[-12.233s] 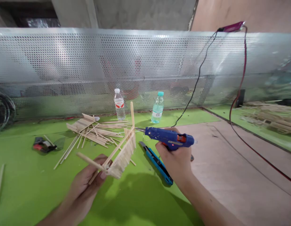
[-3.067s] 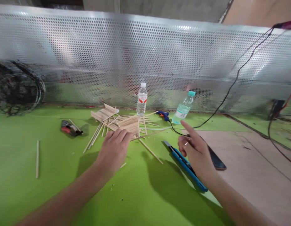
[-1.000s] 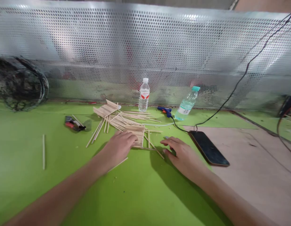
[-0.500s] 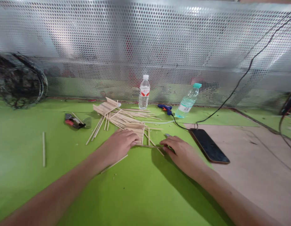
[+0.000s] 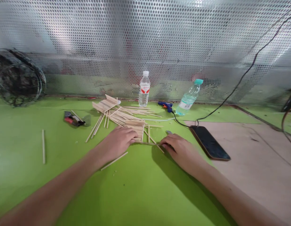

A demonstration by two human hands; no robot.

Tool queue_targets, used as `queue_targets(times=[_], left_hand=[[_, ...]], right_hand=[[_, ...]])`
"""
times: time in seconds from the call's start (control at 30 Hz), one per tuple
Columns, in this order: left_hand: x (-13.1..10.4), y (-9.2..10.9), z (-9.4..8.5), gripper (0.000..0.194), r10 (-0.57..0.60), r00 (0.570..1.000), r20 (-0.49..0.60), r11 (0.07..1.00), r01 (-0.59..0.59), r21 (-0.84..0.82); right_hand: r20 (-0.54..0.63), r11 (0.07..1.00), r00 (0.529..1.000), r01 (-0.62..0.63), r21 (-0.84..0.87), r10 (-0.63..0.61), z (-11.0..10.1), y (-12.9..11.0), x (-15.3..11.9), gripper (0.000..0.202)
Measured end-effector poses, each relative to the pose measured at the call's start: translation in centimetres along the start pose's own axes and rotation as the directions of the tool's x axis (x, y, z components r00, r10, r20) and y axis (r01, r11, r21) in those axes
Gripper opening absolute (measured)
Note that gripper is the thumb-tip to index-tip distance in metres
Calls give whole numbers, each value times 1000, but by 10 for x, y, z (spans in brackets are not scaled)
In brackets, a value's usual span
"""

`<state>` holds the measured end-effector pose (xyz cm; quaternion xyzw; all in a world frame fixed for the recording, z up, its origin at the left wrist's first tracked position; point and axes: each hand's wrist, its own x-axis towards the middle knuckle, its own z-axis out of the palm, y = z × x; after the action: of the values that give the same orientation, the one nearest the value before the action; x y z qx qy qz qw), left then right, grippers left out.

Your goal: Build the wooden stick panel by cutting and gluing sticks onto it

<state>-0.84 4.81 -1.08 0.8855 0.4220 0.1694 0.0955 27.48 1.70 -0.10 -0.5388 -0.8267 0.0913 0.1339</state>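
Your L hand [image 5: 120, 139] is curled over the near-left part of the stick frame [image 5: 137, 129], grasping it w/ thumb on the near side. The frame sits on the green table [image 5: 136, 194], mostly L of the gap btwn your hands. Your R hand [image 5: 179, 147] has its fingertips at the R end of a thin stick [image 5: 148, 143] running out from the frame's near edge; can't tell if they're pinching it. Knife blade [image 5: 169, 132] pokes out just past your R hand, rest hidden.

Behind the frame: loose sticks [image 5: 117, 118], w/ a 2nd stick panel [image 5: 105, 105] at the back-left. Clear bottle [image 5: 144, 94] is upright near the perforated screen [image 5: 100, 31]; green-capped bottle [image 5: 189, 98] leans R. Blue glue gun [image 5: 166, 106] lies btwn them, cord [image 5: 179, 122] running toward the phone [image 5: 209, 142], which is R of your R hand. Short stick [image 5: 114, 161] lies beside your L forearm, another stick [image 5: 43, 146] well off to the L, near a red-and-black tool [image 5: 74, 119].
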Motion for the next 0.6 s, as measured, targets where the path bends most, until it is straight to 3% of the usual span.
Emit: queue_targets(times=[0.6], left_hand=[[2,-4,2,22,-11,1000,-5,996,10,-84]], right_hand=[[0,1000,1000,14,16,-14,3,2,1,25]])
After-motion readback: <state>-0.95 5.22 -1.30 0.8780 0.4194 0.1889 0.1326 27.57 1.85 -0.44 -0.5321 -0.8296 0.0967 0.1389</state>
